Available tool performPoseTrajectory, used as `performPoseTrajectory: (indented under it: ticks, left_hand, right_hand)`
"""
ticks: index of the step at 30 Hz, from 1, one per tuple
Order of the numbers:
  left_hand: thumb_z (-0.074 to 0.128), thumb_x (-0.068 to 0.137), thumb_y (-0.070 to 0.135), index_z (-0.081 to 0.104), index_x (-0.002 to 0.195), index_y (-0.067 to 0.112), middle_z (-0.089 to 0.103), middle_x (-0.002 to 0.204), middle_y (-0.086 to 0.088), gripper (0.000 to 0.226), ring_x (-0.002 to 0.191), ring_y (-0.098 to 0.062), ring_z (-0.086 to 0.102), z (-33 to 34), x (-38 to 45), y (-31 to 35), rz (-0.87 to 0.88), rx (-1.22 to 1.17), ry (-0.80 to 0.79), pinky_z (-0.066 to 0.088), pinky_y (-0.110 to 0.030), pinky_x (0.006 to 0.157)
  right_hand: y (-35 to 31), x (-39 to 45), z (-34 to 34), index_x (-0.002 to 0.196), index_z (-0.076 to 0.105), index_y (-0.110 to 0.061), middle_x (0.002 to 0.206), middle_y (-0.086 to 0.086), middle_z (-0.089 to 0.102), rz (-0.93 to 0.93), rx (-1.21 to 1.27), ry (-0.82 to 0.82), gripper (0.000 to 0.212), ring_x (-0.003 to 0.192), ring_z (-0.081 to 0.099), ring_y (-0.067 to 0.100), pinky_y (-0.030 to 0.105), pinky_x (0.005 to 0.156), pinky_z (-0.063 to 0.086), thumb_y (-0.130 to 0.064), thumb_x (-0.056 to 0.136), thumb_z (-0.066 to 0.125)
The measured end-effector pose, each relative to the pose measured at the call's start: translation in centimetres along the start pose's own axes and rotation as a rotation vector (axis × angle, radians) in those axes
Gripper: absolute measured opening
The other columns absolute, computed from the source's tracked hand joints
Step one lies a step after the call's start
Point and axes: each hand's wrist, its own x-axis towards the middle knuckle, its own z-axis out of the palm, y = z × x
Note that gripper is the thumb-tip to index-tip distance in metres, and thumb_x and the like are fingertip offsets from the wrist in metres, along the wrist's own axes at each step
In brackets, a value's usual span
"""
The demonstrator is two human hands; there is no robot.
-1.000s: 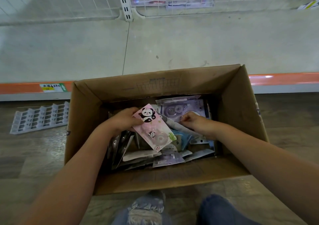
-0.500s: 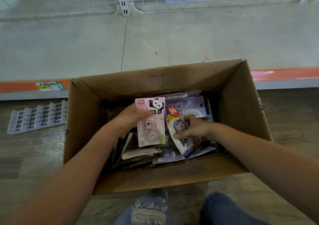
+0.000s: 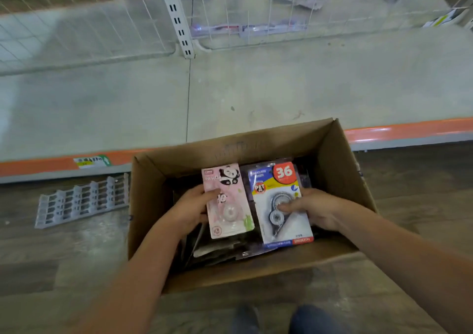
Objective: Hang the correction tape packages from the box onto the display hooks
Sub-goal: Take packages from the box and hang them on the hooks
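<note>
Just one view here, a wide-angle head cam looking forward and steeply down from standing height. The cardboard box (image 3: 332, 159) sits low-centre on the floor, close below the camera, with both forearms coming in from the bottom corners and the wearer's knees cut off at the bottom edge. Further out, the empty shelf base (image 3: 281, 85) fills the middle, and the wire grid back panel (image 3: 76, 26) runs along the top. Edges bend a bit from the lens. No second view to overlap with.
</note>
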Motion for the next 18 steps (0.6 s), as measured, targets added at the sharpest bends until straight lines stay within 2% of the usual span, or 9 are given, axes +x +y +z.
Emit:
performPoseTrajectory:
  ticks: [2,5,7,11,12,15,16,18]
  left_hand:
    - [0.052,0.096,0.014,0.061,0.117,0.01,0.069,0.111,-0.012,0.023,0.103,-0.031,0.065,0.1,-2.2,1.6,-0.026,-0.026,0.022,0.054,-0.043,0.086]
    - [0.054,0.095,0.016,0.063,0.116,0.008,0.071,0.107,-0.012,0.024,0.104,-0.034,0.065,0.2,-6.4,4.2,-0.058,-0.064,0.045,0.049,-0.049,0.095]
    - [0.055,0.094,0.018,0.065,0.116,0.01,0.072,0.106,-0.011,0.025,0.102,-0.032,0.066,0.4,-9.9,6.2,-0.08,-0.095,0.049,0.049,-0.049,0.095]
    - [0.057,0.093,0.021,0.062,0.122,0.01,0.07,0.112,-0.013,0.032,0.104,-0.033,0.066,1.2,-17.5,10.4,-0.116,-0.204,0.023,0.049,-0.05,0.095]
    - [0.058,0.092,0.02,0.062,0.121,0.011,0.07,0.112,-0.013,0.031,0.104,-0.033,0.066,1.4,-19.6,11.5,-0.113,-0.224,0.027,0.051,-0.049,0.092]
    - [0.063,0.088,0.017,0.061,0.118,0.014,0.071,0.11,-0.011,0.03,0.103,-0.034,0.066,2.1,-26.1,15.0,-0.094,-0.25,0.007,0.051,-0.051,0.09]
    - [0.064,0.087,0.016,0.061,0.118,0.015,0.071,0.11,-0.009,0.031,0.103,-0.033,0.066,2.4,-28.3,16.2,-0.09,-0.253,-0.002,0.05,-0.053,0.091]
    - [0.063,0.088,0.015,0.061,0.115,0.016,0.072,0.108,-0.008,0.028,0.102,-0.031,0.067,2.8,-32.8,18.6,-0.082,-0.261,-0.01,0.051,-0.052,0.089]
  right_hand:
    - [-1.2,-2.8,0.2,0.111,0.065,-0.002,0.106,0.017,0.07,0.014,0.049,0.026,0.05,0.097,0.067,0.033,0.049,0.094,0.049,-0.005,0.062,0.076]
    - [-3.8,-7.8,0.8,0.118,0.062,-0.003,0.113,0.016,0.069,0.042,0.089,-0.013,0.066,0.105,0.065,0.035,0.051,0.097,0.047,-0.018,0.058,0.085]
    - [-5.7,-11.6,1.6,0.117,0.062,-0.001,0.112,0.016,0.069,0.023,0.11,-0.003,0.057,0.102,0.066,0.033,0.048,0.092,0.051,-0.016,0.064,0.079]
    - [-9.6,-19.6,4.0,0.103,0.067,-0.006,0.094,0.01,0.074,-0.044,0.154,0.092,0.025,0.08,0.072,0.024,0.036,0.071,0.058,-0.01,0.078,0.071]
    - [-10.5,-21.7,4.7,0.1,0.068,-0.008,0.092,0.008,0.075,-0.055,0.158,0.104,0.023,0.08,0.072,0.024,0.037,0.072,0.058,-0.012,0.077,0.072]
    - [-13.2,-28.1,6.7,0.1,0.068,-0.01,0.1,0.011,0.073,-0.05,0.162,0.109,0.043,0.094,0.069,0.031,0.047,0.089,0.053,-0.023,0.061,0.079]
    - [-14.1,-30.3,7.4,0.1,0.068,-0.01,0.101,0.011,0.073,-0.054,0.164,0.109,0.043,0.094,0.069,0.03,0.047,0.089,0.053,-0.023,0.061,0.078]
    - [-15.9,-34.7,8.7,0.1,0.067,-0.009,0.099,0.01,0.074,-0.084,0.183,0.104,0.03,0.087,0.071,0.026,0.041,0.082,0.056,-0.018,0.072,0.075]
